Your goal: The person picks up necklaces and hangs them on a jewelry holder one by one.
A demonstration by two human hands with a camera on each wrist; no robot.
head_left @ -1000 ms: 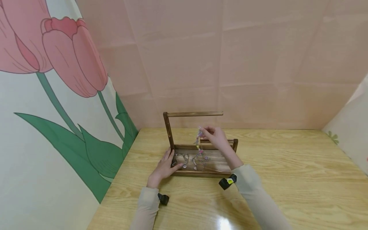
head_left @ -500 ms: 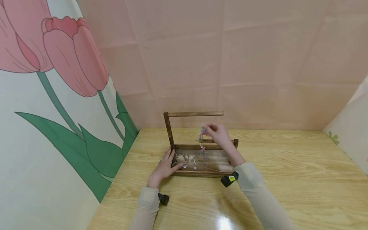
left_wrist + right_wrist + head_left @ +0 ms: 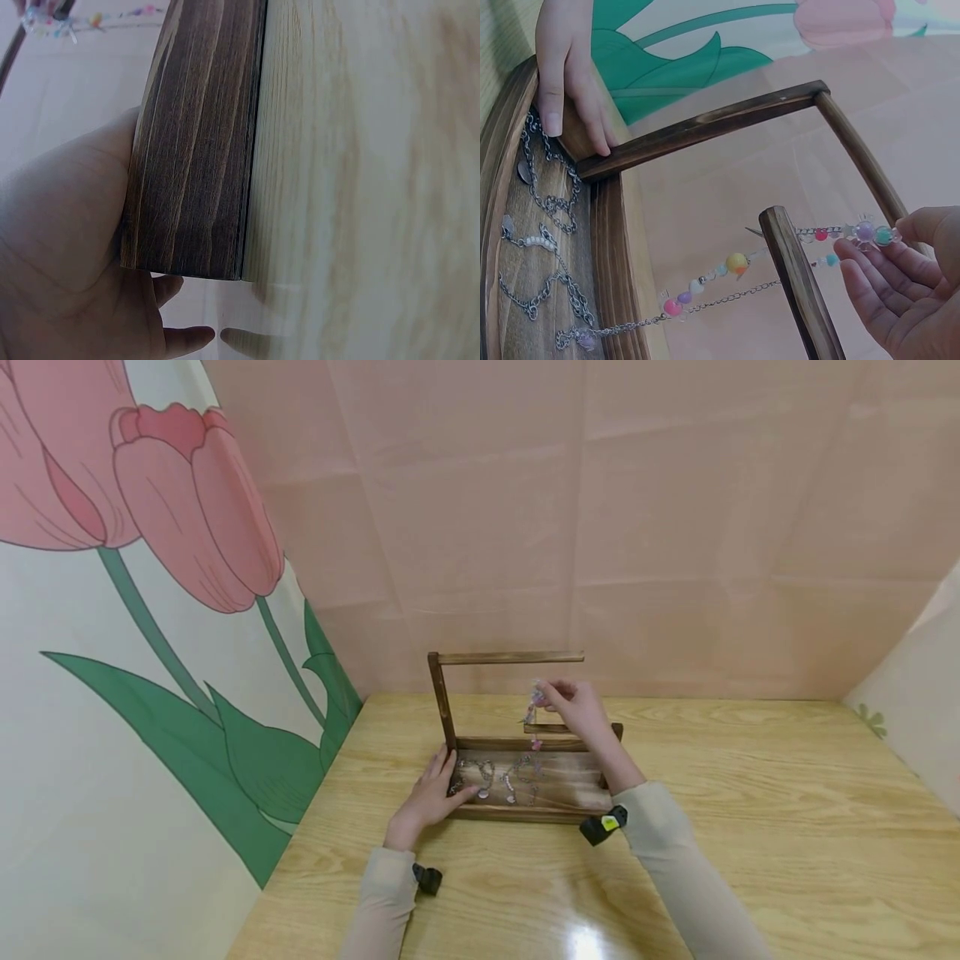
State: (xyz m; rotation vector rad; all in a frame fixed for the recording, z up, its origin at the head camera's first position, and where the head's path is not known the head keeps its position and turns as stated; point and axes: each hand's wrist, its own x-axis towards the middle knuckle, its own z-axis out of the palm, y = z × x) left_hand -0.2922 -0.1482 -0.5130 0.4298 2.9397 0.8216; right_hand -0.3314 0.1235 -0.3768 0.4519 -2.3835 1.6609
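My right hand pinches one end of a colourful beaded necklace between thumb and fingers. The necklace, with its silver chain, hangs beside the free end of the short wooden bar, and its lower end reaches down into the tray. That bar belongs to a dark wooden jewelry stand with a tray base. Against the stand's left end rests my left hand, its fingers straight along the outside and the thumb over the front rim. In the left wrist view, the palm lies against the wood.
Several silver chains lie in the left and middle of the tray. A taller post with a long crossbar rises at the left. The stand sits on a wood-grain table before a pink backdrop.
My right hand has moved a little to the right and slightly up, carrying the necklace toward the short bar's free end. The left hand has stayed at the stand's left end.
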